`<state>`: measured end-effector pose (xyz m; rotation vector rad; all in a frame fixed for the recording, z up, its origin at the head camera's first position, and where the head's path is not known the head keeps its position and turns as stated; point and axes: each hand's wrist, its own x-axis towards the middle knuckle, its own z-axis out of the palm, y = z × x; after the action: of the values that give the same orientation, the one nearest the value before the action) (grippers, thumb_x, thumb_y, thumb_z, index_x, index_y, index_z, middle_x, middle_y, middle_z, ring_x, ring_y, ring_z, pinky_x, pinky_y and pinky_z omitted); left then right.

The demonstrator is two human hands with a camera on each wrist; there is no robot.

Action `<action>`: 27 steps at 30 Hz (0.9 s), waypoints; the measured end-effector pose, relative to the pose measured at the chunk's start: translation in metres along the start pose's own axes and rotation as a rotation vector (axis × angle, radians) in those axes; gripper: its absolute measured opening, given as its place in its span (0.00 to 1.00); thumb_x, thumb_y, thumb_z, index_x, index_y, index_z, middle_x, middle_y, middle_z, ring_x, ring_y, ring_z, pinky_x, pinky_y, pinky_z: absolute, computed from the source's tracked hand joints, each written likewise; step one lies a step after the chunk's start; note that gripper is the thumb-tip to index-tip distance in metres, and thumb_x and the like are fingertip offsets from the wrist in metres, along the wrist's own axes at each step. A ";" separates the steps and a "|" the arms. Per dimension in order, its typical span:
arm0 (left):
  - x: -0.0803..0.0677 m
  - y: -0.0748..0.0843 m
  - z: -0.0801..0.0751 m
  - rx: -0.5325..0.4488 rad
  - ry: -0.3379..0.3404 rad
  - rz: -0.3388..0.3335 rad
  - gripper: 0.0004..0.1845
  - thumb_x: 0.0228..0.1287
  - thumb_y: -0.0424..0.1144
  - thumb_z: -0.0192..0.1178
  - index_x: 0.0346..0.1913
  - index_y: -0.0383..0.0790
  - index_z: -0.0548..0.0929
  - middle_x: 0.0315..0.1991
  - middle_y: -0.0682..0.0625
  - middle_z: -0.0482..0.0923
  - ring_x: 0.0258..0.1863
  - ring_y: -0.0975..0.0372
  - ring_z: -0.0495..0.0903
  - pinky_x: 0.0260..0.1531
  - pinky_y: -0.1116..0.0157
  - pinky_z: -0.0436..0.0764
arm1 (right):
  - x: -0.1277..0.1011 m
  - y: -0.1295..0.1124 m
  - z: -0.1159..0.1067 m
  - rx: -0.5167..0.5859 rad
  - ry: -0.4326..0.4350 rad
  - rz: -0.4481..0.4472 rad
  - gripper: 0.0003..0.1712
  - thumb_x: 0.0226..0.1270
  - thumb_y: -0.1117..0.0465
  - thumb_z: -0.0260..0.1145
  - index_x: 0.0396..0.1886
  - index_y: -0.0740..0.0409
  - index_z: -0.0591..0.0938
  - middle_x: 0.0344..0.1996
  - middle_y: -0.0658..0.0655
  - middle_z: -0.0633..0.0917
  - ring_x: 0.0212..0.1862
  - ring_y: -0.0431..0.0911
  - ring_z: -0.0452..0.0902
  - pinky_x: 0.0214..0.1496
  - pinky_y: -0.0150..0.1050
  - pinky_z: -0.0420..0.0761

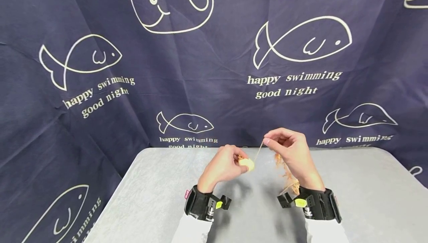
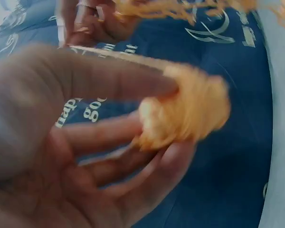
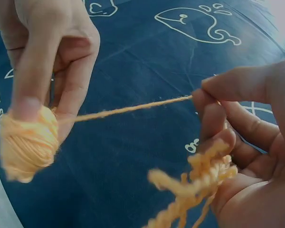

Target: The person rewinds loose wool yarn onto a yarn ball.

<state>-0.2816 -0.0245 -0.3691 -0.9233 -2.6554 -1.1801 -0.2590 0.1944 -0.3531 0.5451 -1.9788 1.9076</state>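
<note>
Yarn ball (image 1: 246, 164), pale orange, pinched in the left hand (image 1: 222, 167) above the table's far edge while the right hand (image 1: 291, 151) pinches its taut strand (image 1: 258, 152); winding appears underway, another wrap likely next.

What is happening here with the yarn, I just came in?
A person sits at a grey table and handles orange yarn. The left hand holds a small yarn ball between fingertips and thumb. The right hand pinches the strand that runs taut from the ball, and loose, kinked yarn hangs down below that hand. Both hands are raised above the table, in front of a dark blue cloth printed with fish.
</note>
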 end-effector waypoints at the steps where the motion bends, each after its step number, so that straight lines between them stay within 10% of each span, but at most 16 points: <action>1: 0.000 0.000 -0.001 -0.060 -0.066 0.031 0.09 0.48 0.29 0.74 0.36 0.39 0.90 0.28 0.56 0.82 0.26 0.70 0.77 0.30 0.73 0.80 | 0.000 0.001 -0.001 0.012 0.009 0.000 0.08 0.64 0.68 0.73 0.40 0.68 0.85 0.29 0.52 0.86 0.29 0.41 0.77 0.30 0.30 0.77; 6: -0.001 -0.001 -0.005 -0.470 -0.307 0.255 0.14 0.51 0.21 0.72 0.43 0.28 0.87 0.37 0.41 0.84 0.38 0.69 0.81 0.45 0.62 0.87 | 0.001 0.007 -0.003 0.049 0.035 0.010 0.09 0.64 0.70 0.72 0.41 0.71 0.85 0.29 0.51 0.86 0.27 0.41 0.76 0.27 0.30 0.74; 10: -0.002 0.001 -0.009 -0.761 -0.284 0.377 0.15 0.54 0.17 0.68 0.46 0.18 0.81 0.43 0.34 0.81 0.45 0.64 0.81 0.52 0.52 0.85 | 0.002 0.011 -0.004 -0.034 0.038 0.045 0.11 0.65 0.67 0.73 0.42 0.72 0.85 0.28 0.51 0.85 0.25 0.41 0.73 0.24 0.31 0.73; 15: -0.003 0.003 -0.011 -1.009 -0.045 0.373 0.15 0.57 0.20 0.66 0.48 0.19 0.81 0.46 0.47 0.84 0.46 0.61 0.83 0.51 0.62 0.85 | 0.003 0.016 -0.001 -0.143 -0.082 0.045 0.06 0.65 0.67 0.72 0.39 0.65 0.87 0.29 0.53 0.87 0.25 0.40 0.75 0.25 0.32 0.75; 22: 0.002 0.007 -0.008 -1.242 0.354 0.122 0.16 0.59 0.19 0.60 0.47 0.37 0.88 0.43 0.47 0.86 0.42 0.61 0.85 0.47 0.66 0.85 | 0.003 0.015 0.007 -0.217 -0.245 -0.006 0.03 0.62 0.68 0.74 0.36 0.59 0.87 0.26 0.53 0.86 0.25 0.39 0.76 0.24 0.32 0.73; 27: 0.009 0.009 -0.002 -1.105 0.610 -0.032 0.14 0.57 0.20 0.65 0.47 0.20 0.84 0.38 0.42 0.85 0.36 0.61 0.85 0.42 0.67 0.86 | 0.001 0.012 0.011 -0.220 -0.295 -0.030 0.04 0.61 0.69 0.73 0.34 0.58 0.87 0.25 0.51 0.85 0.25 0.40 0.77 0.24 0.32 0.75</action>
<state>-0.2842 -0.0172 -0.3591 -0.4227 -1.4412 -2.4742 -0.2655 0.1839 -0.3635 0.8259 -2.3114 1.6388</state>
